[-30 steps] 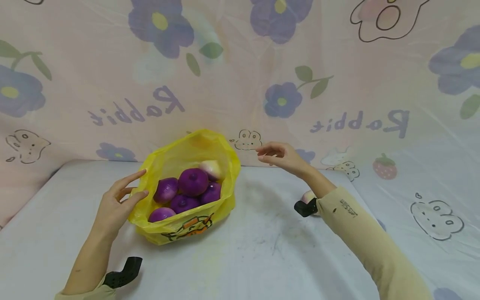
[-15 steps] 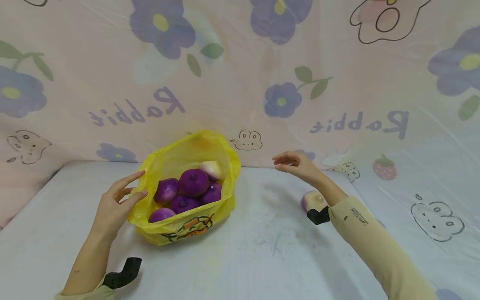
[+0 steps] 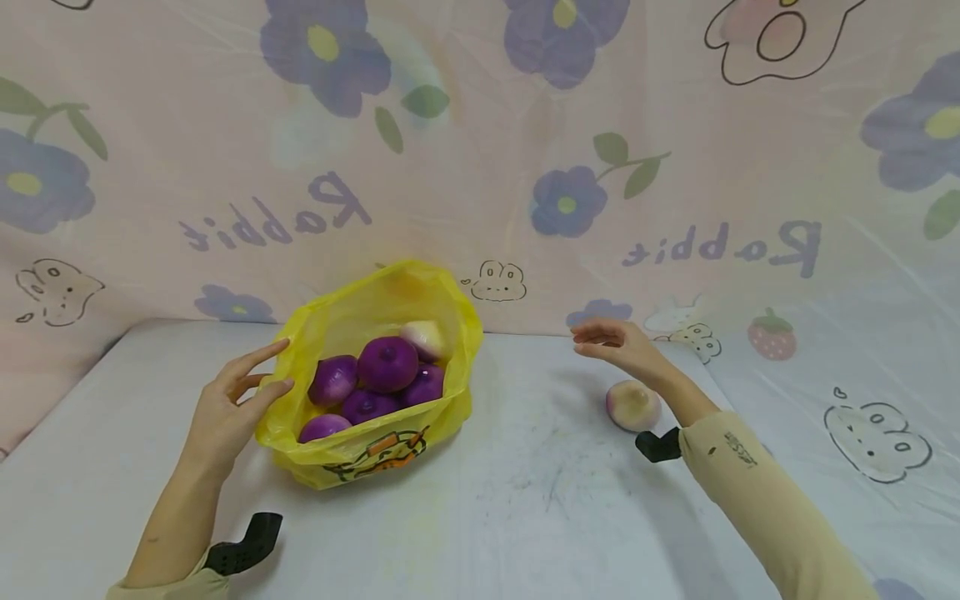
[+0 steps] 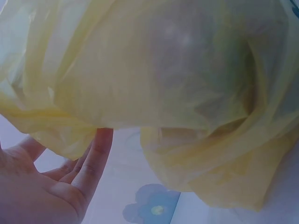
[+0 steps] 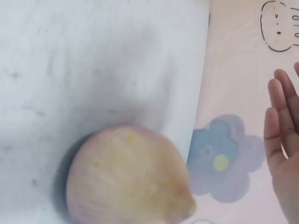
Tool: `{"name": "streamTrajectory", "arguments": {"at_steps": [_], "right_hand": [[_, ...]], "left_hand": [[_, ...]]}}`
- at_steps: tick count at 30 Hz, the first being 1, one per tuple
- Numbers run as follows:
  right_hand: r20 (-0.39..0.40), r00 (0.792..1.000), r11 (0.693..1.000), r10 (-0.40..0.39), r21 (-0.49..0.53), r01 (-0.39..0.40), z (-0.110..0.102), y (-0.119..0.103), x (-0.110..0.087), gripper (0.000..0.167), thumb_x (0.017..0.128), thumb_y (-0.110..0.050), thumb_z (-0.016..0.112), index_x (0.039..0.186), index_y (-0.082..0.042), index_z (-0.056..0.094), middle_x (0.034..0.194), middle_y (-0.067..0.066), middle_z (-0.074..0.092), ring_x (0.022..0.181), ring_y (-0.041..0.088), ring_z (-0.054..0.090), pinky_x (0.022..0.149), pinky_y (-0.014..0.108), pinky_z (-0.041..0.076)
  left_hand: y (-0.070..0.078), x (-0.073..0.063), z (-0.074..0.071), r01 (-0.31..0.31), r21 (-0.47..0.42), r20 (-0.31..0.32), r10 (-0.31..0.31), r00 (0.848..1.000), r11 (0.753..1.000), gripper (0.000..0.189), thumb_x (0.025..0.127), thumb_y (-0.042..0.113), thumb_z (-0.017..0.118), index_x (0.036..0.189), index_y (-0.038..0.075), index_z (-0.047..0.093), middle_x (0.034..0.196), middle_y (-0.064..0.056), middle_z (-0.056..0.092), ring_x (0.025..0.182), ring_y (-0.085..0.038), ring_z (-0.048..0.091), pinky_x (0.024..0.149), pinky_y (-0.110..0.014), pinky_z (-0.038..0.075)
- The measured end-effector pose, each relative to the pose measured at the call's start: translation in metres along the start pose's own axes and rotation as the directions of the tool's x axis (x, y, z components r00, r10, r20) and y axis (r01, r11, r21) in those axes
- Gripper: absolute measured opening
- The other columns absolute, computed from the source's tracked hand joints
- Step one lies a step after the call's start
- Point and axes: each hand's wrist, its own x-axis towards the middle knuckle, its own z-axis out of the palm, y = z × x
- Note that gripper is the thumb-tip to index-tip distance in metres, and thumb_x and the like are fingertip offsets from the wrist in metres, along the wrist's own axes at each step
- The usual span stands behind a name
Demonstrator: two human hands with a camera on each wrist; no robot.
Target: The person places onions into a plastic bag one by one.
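In the head view a yellow plastic bag stands with its mouth wide, and several glossy purple onions lie inside, one showing a white end. My left hand is at the bag's left rim, its thumb and fingertips touching the plastic. Part of those fingers is hidden behind the bag in the left wrist view. My right hand holds nothing, its fingers extended over the table's back edge. Just below it a pale onion with a purple edge sits on the table, large in the right wrist view.
The table wears a white cover with faint dark scuffs. Behind it hangs a pink cloth backdrop with flowers and rabbits. Each wrist carries a black camera mount, the left mount close to the table.
My right hand has moved right and down, away from the bag, and the pale onion has come into full view beneath the forearm. The left hand and the bag have stayed put.
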Motion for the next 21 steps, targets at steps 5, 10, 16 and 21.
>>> {"name": "streamTrajectory", "arguments": {"at_steps": [5,10,16,21], "right_hand": [[0.007,0.999,0.999,0.036,-0.012,-0.036,-0.003,0.011,-0.006,0.035,0.092,-0.025,0.064,0.122,-0.008,0.062,0.117,0.014,0.065,0.104,0.015,0.060,0.089,0.022,0.047],[0.013,0.998,0.997,0.065,-0.029,-0.065,-0.005,0.021,-0.013,0.037,0.091,-0.027,0.065,0.123,-0.008,0.062,0.120,0.017,0.064,0.109,0.020,0.060,0.093,0.029,0.047],[0.024,0.995,0.993,0.092,-0.075,-0.090,-0.008,0.035,-0.023,0.042,0.090,-0.031,0.066,0.124,-0.009,0.062,0.126,0.020,0.060,0.121,0.032,0.054,0.104,0.052,0.036],[0.044,0.989,0.987,0.143,-0.084,-0.139,-0.009,0.047,-0.033,0.049,0.089,-0.034,0.066,0.129,-0.008,0.058,0.132,0.020,0.056,0.128,0.036,0.046,0.105,0.057,0.031]], "left_hand": [[0.001,0.001,-0.001,0.013,0.002,0.013,-0.013,1.000,1.000,0.052,0.096,0.031,0.058,0.145,0.024,0.043,0.148,-0.009,0.032,0.102,0.000,0.041,0.074,-0.007,0.044],[0.001,0.002,-0.001,0.011,0.012,0.013,-0.011,1.000,1.000,0.052,0.096,0.031,0.057,0.145,0.024,0.043,0.149,-0.011,0.032,0.103,0.000,0.041,0.074,-0.007,0.044],[0.001,0.003,0.000,0.002,0.008,0.012,-0.002,1.000,1.000,0.051,0.096,0.030,0.057,0.145,0.023,0.044,0.148,-0.011,0.032,0.102,0.000,0.042,0.074,-0.007,0.044],[0.001,0.003,0.000,0.000,0.001,0.009,0.000,1.000,1.000,0.051,0.096,0.029,0.057,0.145,0.023,0.044,0.147,-0.010,0.033,0.100,0.001,0.043,0.074,-0.008,0.045]]}}
